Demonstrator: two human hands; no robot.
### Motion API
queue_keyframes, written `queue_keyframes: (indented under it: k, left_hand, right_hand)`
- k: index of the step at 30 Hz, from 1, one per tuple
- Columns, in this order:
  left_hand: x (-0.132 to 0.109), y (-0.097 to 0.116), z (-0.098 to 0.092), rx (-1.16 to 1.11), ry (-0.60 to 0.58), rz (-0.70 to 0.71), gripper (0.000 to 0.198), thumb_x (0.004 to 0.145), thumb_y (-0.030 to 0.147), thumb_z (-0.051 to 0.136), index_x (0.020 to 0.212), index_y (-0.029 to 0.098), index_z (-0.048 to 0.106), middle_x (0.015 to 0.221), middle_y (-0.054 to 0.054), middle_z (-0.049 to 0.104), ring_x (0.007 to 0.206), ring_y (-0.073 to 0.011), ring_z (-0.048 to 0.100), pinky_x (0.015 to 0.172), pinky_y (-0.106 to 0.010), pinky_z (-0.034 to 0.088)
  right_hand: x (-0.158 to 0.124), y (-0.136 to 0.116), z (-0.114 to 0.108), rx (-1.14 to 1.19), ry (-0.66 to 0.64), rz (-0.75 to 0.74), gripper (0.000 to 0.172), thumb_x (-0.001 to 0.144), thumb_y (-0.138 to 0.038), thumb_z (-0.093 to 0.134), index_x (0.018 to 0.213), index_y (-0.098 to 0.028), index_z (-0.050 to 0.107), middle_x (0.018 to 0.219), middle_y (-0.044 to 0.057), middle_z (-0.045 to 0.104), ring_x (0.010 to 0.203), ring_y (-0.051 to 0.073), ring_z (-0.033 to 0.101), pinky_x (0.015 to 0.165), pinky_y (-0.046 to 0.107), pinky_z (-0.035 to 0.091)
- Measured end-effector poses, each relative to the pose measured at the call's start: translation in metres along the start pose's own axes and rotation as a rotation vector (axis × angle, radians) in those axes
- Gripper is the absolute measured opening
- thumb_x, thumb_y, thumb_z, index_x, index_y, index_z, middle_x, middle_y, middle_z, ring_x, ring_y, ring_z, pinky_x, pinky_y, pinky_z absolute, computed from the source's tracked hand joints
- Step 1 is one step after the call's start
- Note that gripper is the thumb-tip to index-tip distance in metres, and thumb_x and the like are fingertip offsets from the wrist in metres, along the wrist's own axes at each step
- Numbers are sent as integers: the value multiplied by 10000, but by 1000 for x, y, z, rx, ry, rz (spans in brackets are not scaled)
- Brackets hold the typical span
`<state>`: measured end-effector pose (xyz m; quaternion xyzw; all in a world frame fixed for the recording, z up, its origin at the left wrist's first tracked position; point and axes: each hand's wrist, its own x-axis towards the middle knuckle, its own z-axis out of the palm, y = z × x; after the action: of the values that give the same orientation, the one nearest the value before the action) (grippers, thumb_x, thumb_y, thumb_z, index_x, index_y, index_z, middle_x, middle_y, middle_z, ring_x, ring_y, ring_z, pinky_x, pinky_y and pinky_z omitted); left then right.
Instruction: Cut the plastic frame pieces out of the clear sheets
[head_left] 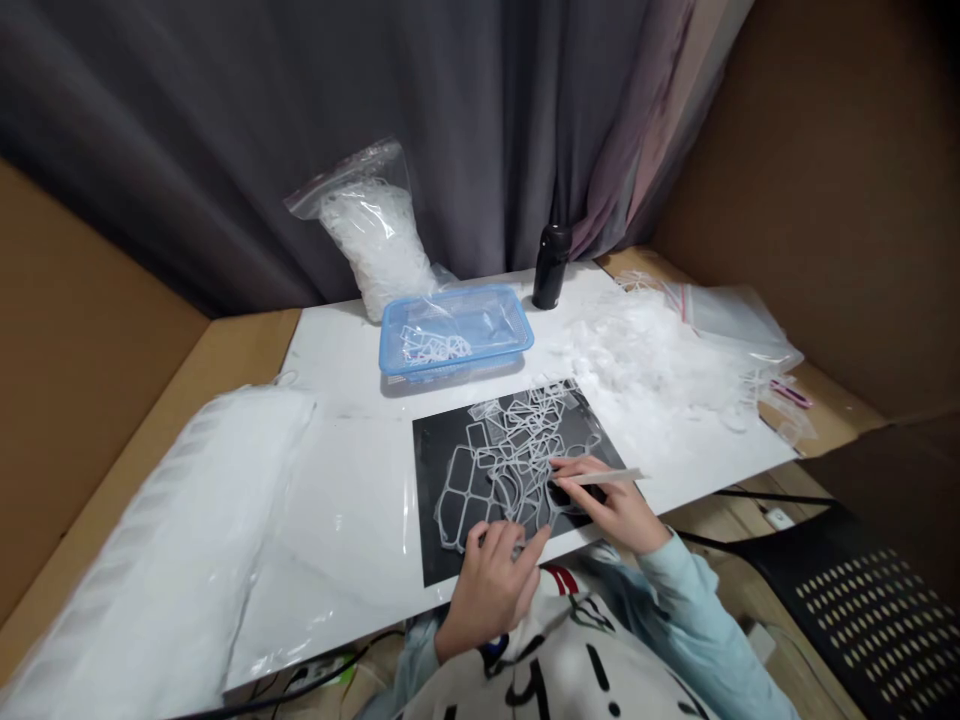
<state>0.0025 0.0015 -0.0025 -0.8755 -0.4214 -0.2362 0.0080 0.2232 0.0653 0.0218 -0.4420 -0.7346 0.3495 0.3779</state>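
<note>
My left hand (491,590) spread, pressing white plastic lattice (517,440) on black mat (431,500); my right hand (607,505) pinching pale flat scraper (611,478)

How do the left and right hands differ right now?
The right hand pinches a pale flat stick, while the left hand holds no tool. The left hand's fingers rest on the white lattice, while the right hand's stick tip sits among its strands. The left hand is at the near edge of the black sheet, and the right hand is nearer its right side. Both hands are bare and over the lattice.
</note>
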Motion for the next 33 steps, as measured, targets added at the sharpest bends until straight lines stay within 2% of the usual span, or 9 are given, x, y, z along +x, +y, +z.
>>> queue_keyframes:
  k: [6,9,15,24,29,33]
  left_hand:
    - [-2,-3,-3,16,-7,-46,425,874,255,583,1292,178,568,912,-23,601,880,-201,515,862,-366,308]
    - [0,-3,-6,42,-36,-43,506,845,235,609,1340,163,531,941,-27,595,885,-203,500,863,-368,308]
    - [8,-2,-11,124,-127,15,682,792,233,674,1438,263,458,875,-11,540,825,-214,443,793,-364,284]
    - [4,-3,-8,135,-124,32,562,832,257,646,1382,267,532,856,-17,529,827,-214,432,803,-371,285]
    - [3,-4,-6,129,-110,34,520,857,278,620,1371,262,543,872,-16,534,843,-206,454,805,-370,289]
    - [3,-4,-6,115,-103,29,527,847,260,620,1369,250,545,863,-15,540,843,-208,459,806,-372,293]
  right_hand:
    - [19,-3,17,63,-47,-55,215,1015,-337,520,1001,-198,683,1110,92,705,1143,228,633,1009,389,505]
    - [18,-3,12,72,-45,-45,219,1009,-343,528,998,-196,689,1105,90,711,1091,226,657,987,386,520]
    - [0,-1,-4,63,4,5,250,1012,-353,512,960,-191,696,1001,88,727,984,232,687,895,362,557]
    - [-16,-8,1,96,-70,-15,211,1009,-319,516,933,-189,663,987,97,715,968,222,685,886,356,561]
    - [-19,-5,3,69,-73,-34,210,1008,-326,526,954,-188,675,998,101,726,989,228,690,1015,429,504]
    - [-20,-4,2,53,-84,-51,203,1013,-317,524,976,-197,683,989,80,734,994,211,693,1047,418,493]
